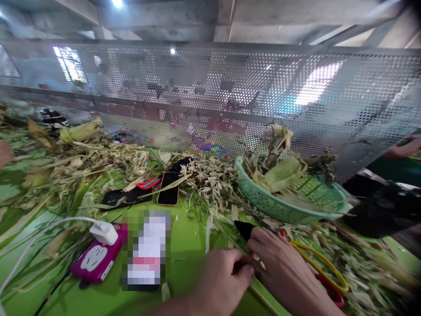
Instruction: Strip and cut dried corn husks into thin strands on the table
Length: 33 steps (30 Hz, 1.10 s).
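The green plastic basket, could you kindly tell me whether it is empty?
Not empty: the green plastic basket holds a pale green corn husk and drier husks, though some perforated wall shows bare.

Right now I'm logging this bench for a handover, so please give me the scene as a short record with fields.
Left hand: left hand, fingers curled, close against the right
Right hand: right hand, fingers bent; what it pinches is partly hidden
Below the hands: thin strip
Beside right hand: yellow loop, red loop
Basket: green basket, husks inside
Phones: dark phone, pixelated phone
Power: purple socket, white charger plugged in
Surface: green table
Behind: perforated panel
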Tool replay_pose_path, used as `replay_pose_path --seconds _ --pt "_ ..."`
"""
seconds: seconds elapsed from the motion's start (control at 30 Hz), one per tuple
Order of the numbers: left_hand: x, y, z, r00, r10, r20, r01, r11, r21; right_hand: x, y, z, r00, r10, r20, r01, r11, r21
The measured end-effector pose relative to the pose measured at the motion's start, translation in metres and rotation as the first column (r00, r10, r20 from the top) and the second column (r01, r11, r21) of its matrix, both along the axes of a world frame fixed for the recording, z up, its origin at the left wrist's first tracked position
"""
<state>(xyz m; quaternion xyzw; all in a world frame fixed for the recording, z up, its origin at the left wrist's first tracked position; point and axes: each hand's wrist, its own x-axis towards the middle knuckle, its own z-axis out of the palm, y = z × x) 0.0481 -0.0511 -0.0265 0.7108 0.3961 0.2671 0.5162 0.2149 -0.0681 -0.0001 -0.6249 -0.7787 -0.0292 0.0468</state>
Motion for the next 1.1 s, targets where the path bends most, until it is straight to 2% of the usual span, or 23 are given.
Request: replay_pose_path --seconds 0.07,0.17,0.23,0.33,0.4,0.47,0.5,0.57,0.63,0.7,0.83,0.97,1.1 --pt "-0.001 0.000 -0.001 0.997 0.026 0.077 -0.019 0.997 -0.081 -0.003 -0.002 0.008 0.990 0.001 -0.138 -0.004 1.000 -0.025" --pt "0.001 0.001 -0.002 0.973 0.085 0.213 -0.030 0.968 -0.249 -0.008 -0.006 0.016 0.933 0.008 -0.359 -0.039 0.996 -0.078" --pt "0.003 0.003 -0.003 0.945 0.137 0.296 -0.009 0.918 -0.395 -0.013 -0.008 0.019 0.886 0.000 -0.463 -0.066 0.990 -0.125" --pt "0.007 0.005 -0.001 0.889 0.252 0.382 0.028 0.802 -0.597 -0.018 -0.010 0.019 0.812 -0.005 -0.584 -0.119 0.977 -0.174" --pt "0.008 0.004 0.002 0.853 0.323 0.410 0.042 0.740 -0.671 -0.017 -0.006 0.018 0.744 -0.026 -0.668 -0.131 0.974 -0.183" --pt "0.007 0.002 0.007 0.822 0.372 0.431 0.043 0.715 -0.698 -0.013 0.003 0.015 0.710 -0.062 -0.702 -0.087 0.981 -0.174" --pt "0.006 0.000 0.009 0.813 0.384 0.438 0.040 0.713 -0.700 -0.010 0.009 0.013 0.721 -0.076 -0.689 -0.054 0.985 -0.165" --pt "0.005 -0.004 0.013 0.806 0.376 0.457 0.040 0.736 -0.676 -0.006 0.023 0.007 0.801 -0.071 -0.594 -0.016 0.990 -0.140" --pt "0.006 -0.008 0.013 0.810 0.324 0.489 0.083 0.762 -0.642 -0.006 0.036 0.000 0.906 -0.035 -0.422 -0.006 0.995 -0.095" --pt "0.010 -0.011 0.011 0.807 0.286 0.516 0.134 0.764 -0.632 -0.013 0.046 -0.008 0.975 -0.005 -0.220 -0.007 0.999 -0.050" --pt "0.018 -0.016 0.005 0.775 0.287 0.563 0.200 0.734 -0.649 -0.034 0.060 -0.020 0.997 -0.018 0.079 0.016 0.999 0.030" --pt "0.016 -0.014 0.009 0.766 0.259 0.588 0.239 0.734 -0.636 -0.041 0.065 -0.019 0.989 -0.065 0.133 0.056 0.996 0.072" --pt "0.008 -0.011 0.019 0.797 0.270 0.541 0.201 0.725 -0.659 -0.031 0.054 0.001 0.988 -0.139 0.066 0.133 0.987 0.087"
